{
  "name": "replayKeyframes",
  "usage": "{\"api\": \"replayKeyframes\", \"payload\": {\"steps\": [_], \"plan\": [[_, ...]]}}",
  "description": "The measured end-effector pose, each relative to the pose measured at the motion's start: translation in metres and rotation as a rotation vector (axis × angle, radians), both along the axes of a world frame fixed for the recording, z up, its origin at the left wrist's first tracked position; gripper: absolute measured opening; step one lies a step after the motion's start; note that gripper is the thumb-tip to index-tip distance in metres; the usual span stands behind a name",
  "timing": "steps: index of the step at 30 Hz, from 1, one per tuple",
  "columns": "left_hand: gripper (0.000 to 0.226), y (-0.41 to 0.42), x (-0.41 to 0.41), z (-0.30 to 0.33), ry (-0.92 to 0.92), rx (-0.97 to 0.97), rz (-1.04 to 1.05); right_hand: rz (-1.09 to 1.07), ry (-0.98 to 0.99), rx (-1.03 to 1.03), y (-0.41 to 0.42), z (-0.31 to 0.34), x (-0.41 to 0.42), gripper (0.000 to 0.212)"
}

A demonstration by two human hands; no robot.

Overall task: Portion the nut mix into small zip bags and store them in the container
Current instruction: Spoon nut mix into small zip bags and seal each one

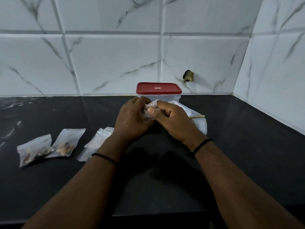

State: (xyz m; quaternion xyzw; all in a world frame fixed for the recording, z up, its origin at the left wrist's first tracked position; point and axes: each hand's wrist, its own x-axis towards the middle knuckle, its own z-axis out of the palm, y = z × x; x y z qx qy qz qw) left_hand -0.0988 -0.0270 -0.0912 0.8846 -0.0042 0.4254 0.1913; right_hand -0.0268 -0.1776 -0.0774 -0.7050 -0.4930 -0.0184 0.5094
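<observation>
My left hand [132, 119] and my right hand [171, 119] meet at the middle of the counter and together pinch a small clear zip bag [149, 107]; its contents are mostly hidden by my fingers. Just behind stands a clear container [165, 97] with its red lid [158, 88] on. A larger clear bag [200, 123] lies under and to the right of my right hand, with a wooden stick [197, 116] poking out. Two small zip bags holding nuts [34, 150] [66, 143] lie at the left. A small pile of empty zip bags [95, 142] sits beside my left wrist.
The black counter [247, 146] runs to a white marble-tiled wall behind and meets a side wall at the right corner. A dark fitting [188, 76] sticks out of the back wall above the container.
</observation>
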Motion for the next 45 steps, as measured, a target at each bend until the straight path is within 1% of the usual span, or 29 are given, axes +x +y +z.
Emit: {"api": "replayKeyframes", "payload": {"steps": [4,8,10,12,13,14,15,16,18,20,22,24,27,32,36,40,43,45], "plan": [[0.034,-0.01,-0.004,0.003,-0.003,-0.045,-0.065,-0.038,0.01,0.005,0.0,0.002,-0.002,0.029],[0.033,-0.017,-0.003,0.002,0.008,-0.051,-0.102,-0.068,0.107,-0.022,-0.002,0.006,-0.005,0.05],[0.036,-0.017,-0.001,0.0,0.018,-0.06,-0.065,-0.122,0.132,0.048,-0.006,0.01,-0.005,0.053],[0.041,-0.018,0.0,-0.002,0.042,-0.083,-0.022,-0.189,0.153,0.214,-0.015,0.015,-0.002,0.05],[0.044,-0.018,0.001,-0.004,0.055,-0.093,-0.012,-0.256,0.131,0.285,-0.021,0.016,0.005,0.051],[0.046,-0.018,0.002,-0.004,0.072,-0.1,-0.007,-0.357,0.079,0.303,-0.027,0.017,0.014,0.051],[0.047,-0.019,0.002,-0.005,0.092,-0.103,-0.006,-0.472,0.009,0.261,-0.034,0.017,0.026,0.049],[0.049,-0.021,0.003,-0.005,0.11,-0.101,-0.009,-0.573,-0.066,0.167,-0.04,0.017,0.04,0.044],[0.051,-0.024,0.006,-0.007,0.138,-0.089,-0.034,-0.699,-0.188,-0.127,-0.051,0.016,0.065,0.032],[0.055,-0.029,0.01,-0.007,0.174,-0.077,-0.071,-0.763,-0.271,-0.408,-0.06,0.012,0.078,0.022],[0.06,-0.036,0.013,-0.007,0.215,-0.049,-0.104,-0.774,-0.278,-0.54,-0.065,0.007,0.081,0.018],[0.061,-0.042,0.016,-0.008,0.253,-0.034,-0.141,-0.753,-0.227,-0.58,-0.067,0.004,0.081,0.016],[0.063,-0.049,0.02,-0.008,0.339,-0.039,-0.169,-0.772,-0.203,-0.547,-0.066,0.005,0.08,0.007],[0.069,-0.054,0.027,-0.011,0.466,-0.099,-0.178,-0.81,-0.22,-0.483,-0.071,0.007,0.076,0.008],[0.07,-0.055,0.027,-0.012,0.473,-0.135,-0.174,-0.8,-0.23,-0.485,-0.072,0.009,0.072,0.008],[0.068,-0.054,0.024,-0.013,0.445,-0.162,-0.17,-0.772,-0.225,-0.324,-0.071,0.012,0.067,0.007],[0.066,-0.052,0.025,-0.014,0.453,-0.163,-0.163,-0.726,-0.128,-0.208,-0.07,0.014,0.062,0.005],[0.065,-0.049,0.025,-0.014,0.451,-0.159,-0.156,-0.72,-0.08,-0.186,-0.068,0.013,0.061,0.003]]}}
